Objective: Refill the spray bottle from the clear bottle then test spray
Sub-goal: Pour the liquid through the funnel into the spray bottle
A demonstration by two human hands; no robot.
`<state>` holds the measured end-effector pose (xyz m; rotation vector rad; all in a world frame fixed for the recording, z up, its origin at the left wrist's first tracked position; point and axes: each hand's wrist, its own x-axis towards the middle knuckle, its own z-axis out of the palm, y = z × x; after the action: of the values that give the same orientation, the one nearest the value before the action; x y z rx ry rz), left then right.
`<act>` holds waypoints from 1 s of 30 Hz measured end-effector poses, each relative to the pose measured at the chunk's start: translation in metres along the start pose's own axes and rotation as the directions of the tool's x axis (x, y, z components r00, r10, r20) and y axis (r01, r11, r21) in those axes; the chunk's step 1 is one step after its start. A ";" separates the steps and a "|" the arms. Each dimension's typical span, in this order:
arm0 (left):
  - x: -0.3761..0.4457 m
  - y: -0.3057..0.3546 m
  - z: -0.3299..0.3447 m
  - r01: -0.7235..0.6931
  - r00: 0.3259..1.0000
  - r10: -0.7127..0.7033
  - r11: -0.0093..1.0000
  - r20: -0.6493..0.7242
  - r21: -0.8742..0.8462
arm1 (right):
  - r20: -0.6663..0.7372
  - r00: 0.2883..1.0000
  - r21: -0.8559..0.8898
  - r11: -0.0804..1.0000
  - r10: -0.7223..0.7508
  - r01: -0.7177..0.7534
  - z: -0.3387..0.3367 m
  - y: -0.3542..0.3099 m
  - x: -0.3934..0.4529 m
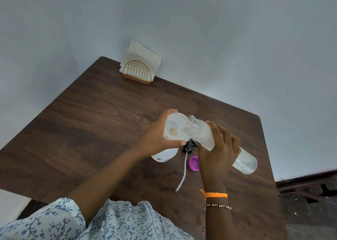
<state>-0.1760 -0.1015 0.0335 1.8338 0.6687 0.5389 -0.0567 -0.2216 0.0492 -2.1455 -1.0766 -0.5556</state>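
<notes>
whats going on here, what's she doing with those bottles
A person is refilling a spray bottle. The left hand steadies a white funnel on its neck, while the right hand tips the uncapped clear bottle so its mouth sits over the funnel. The spray head with its tube and a purple cap lie on the table.

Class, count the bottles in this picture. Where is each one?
2. The spray bottle stands under the funnel, steadied by the left hand; the clear bottle is tilted in the right hand.

Dark brown wood-grain table [91, 115], purple cap [194, 163], gold wire napkin holder [137, 72], blue-flowered white sleeve [45, 221], seemingly black sprayer head [189, 146]
</notes>
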 end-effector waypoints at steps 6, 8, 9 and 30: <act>0.000 0.001 0.000 0.008 1.000 -0.008 1.000 -0.005 0.005 | 0.010 1.000 -0.017 1.000 0.002 -0.002 0.001 -0.001 0.001; 0.000 0.000 0.000 0.009 1.000 -0.009 1.000 -0.003 0.001 | 0.012 1.000 -0.018 1.000 0.002 -0.002 0.001 -0.001 0.001; 0.000 0.000 0.000 0.010 1.000 -0.010 1.000 -0.003 -0.002 | 0.015 1.000 -0.018 1.000 0.002 -0.001 0.001 -0.001 0.002; 0.000 0.002 0.002 0.006 1.000 -0.006 1.000 -0.002 -0.009 | 0.037 0.999 -0.013 1.000 -0.008 0.009 0.000 -0.007 0.005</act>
<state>-0.1746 -0.1030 0.0344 1.8228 0.6720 0.5383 -0.0591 -0.2157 0.0548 -2.1716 -1.1059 -0.5302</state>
